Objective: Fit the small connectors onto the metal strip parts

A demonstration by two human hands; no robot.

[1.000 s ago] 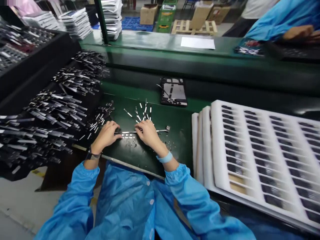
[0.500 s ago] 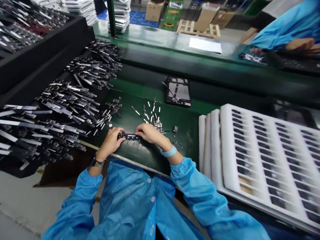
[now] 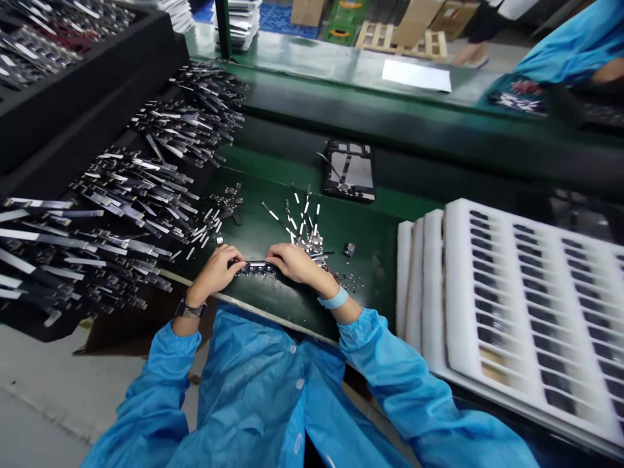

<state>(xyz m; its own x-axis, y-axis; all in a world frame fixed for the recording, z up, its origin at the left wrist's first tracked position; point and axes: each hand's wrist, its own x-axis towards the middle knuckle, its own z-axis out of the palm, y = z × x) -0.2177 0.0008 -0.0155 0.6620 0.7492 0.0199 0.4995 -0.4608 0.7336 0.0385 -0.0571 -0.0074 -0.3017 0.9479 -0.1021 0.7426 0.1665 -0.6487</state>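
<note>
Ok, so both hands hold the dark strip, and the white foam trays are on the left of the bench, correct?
Not quite: the head view shows the white foam trays on the right of the bench. The left hand and right hand do hold the dark strip.

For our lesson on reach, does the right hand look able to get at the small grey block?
Probably yes: the small grey block lies uncovered near the right hand, though that hand would first have to release the dark strip.
</note>
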